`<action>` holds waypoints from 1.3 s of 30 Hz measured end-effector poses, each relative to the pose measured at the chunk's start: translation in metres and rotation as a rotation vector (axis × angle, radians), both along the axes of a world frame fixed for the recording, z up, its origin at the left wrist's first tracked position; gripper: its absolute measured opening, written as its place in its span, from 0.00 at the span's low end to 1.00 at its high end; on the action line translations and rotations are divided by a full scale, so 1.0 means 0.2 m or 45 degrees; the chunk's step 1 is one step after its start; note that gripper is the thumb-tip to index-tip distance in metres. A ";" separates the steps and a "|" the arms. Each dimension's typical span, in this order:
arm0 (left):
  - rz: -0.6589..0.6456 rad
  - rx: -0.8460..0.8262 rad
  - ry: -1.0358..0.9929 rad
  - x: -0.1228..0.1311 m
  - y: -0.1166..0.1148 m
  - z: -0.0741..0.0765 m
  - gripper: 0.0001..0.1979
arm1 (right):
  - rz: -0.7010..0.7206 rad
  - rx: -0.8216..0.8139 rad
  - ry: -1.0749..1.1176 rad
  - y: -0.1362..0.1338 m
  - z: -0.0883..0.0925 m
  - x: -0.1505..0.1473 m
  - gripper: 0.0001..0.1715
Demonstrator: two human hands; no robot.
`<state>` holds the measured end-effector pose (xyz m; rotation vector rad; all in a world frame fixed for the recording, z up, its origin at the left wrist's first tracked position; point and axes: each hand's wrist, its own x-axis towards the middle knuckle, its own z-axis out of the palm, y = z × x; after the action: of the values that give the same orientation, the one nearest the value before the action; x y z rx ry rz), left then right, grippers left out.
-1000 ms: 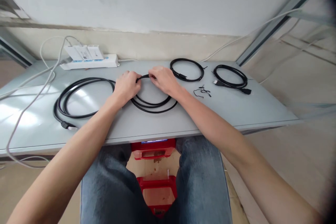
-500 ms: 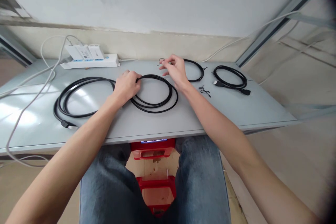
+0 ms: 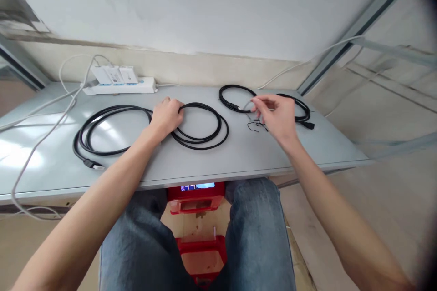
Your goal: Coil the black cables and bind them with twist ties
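Observation:
My left hand (image 3: 166, 116) is closed on a long black cable (image 3: 112, 109) where its big left loop meets a smaller coil (image 3: 205, 138) at the middle of the grey table (image 3: 239, 159). My right hand (image 3: 277, 116) hovers, blurred by motion, over a few loose black twist ties (image 3: 254, 126). Its thumb and fingers are pinched, with a faint thin tie showing at the fingertips. A second coiled black cable (image 3: 227, 99) lies just behind and to the left of that hand. A third coil (image 3: 305, 111) lies partly hidden behind it on the right.
A white power strip (image 3: 136, 86) with chargers sits at the back left against the wall. White cords (image 3: 44, 136) trail across the table's left side and over its edge. My knees and a red stool (image 3: 194, 200) are under the front edge.
My right hand let go of the cable's coil, lifted a twist tie toward the back, then swung right over the loose ties. My left hand stayed on the cable.

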<state>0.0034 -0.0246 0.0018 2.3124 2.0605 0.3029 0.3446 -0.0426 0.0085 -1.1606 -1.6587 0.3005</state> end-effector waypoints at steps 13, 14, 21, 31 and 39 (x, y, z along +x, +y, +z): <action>0.010 -0.006 -0.059 -0.02 0.02 -0.03 0.26 | -0.184 -0.141 -0.192 -0.13 -0.17 0.34 0.19; 0.008 0.000 -0.063 -0.02 0.02 -0.03 0.26 | -0.179 -0.157 -0.213 -0.12 -0.17 0.34 0.19; 0.007 0.007 -0.079 -0.01 0.02 -0.04 0.27 | -0.292 -0.192 -0.255 -0.05 -0.15 0.32 0.18; -0.013 0.017 -0.115 -0.02 0.03 -0.04 0.27 | 0.042 -0.191 -0.435 0.10 0.03 -0.25 0.22; -0.043 0.232 -0.480 -0.06 0.11 -0.12 0.27 | 0.385 -0.527 -0.960 0.37 0.02 -0.65 0.28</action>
<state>-0.0085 -0.0033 -0.0229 2.1649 1.8730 0.8828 0.2152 0.0309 0.0123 -1.4286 -2.5311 0.4458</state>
